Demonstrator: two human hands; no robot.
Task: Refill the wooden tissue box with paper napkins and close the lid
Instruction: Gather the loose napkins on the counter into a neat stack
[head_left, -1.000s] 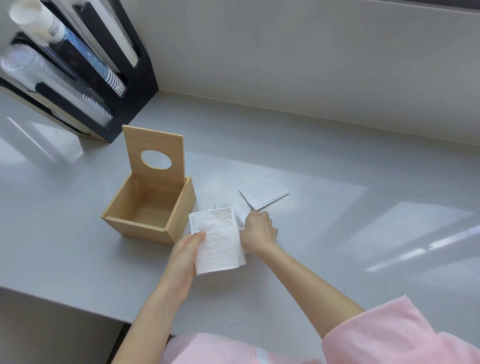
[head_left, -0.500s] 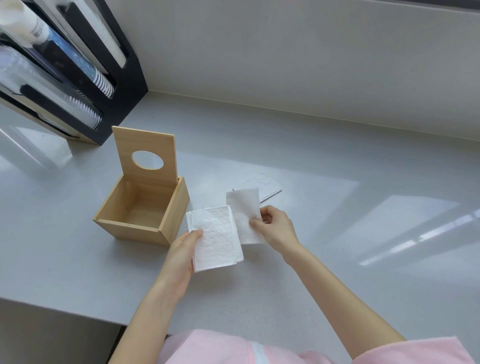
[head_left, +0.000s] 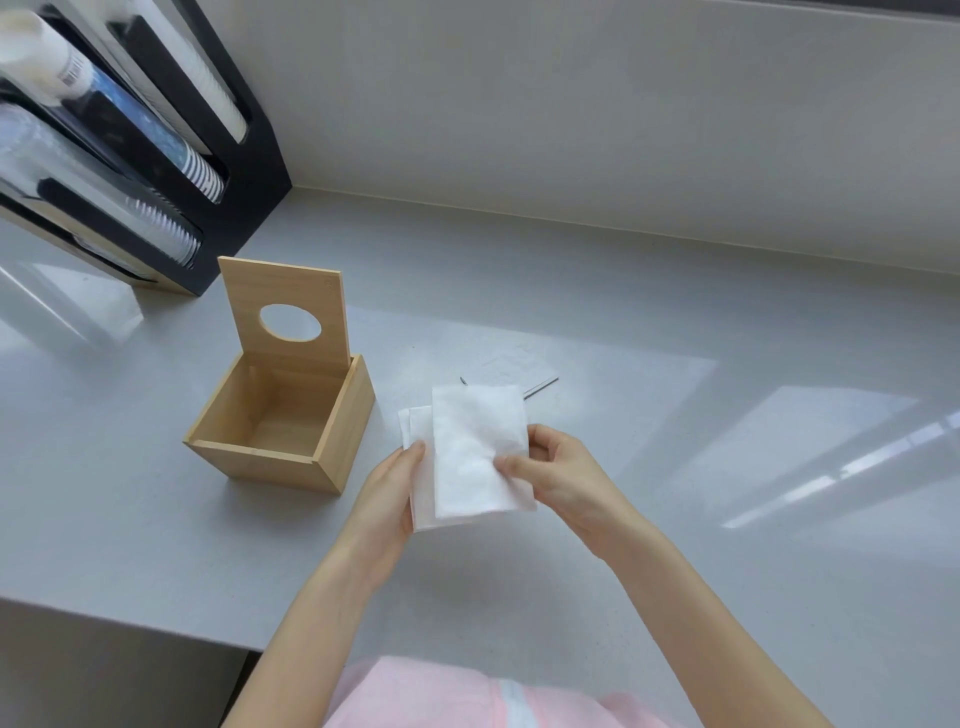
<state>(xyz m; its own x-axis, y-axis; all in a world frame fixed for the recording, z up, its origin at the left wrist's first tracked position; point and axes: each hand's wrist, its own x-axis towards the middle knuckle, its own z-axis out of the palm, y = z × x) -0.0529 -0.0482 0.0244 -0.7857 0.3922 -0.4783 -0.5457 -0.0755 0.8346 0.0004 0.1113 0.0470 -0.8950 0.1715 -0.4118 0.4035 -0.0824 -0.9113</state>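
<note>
Head | left hand and right hand raised, fingers pinching napkins | box open

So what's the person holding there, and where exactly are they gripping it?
A small stack of white paper napkins. The left hand grips its left edge, and the right hand pinches the top napkin near its lower right edge.

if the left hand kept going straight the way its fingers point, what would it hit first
Probably nothing right away. The left hand points up and slightly right, past the wooden box's right side; the napkin on the counter lies roughly ahead, though depth is unclear.
</note>
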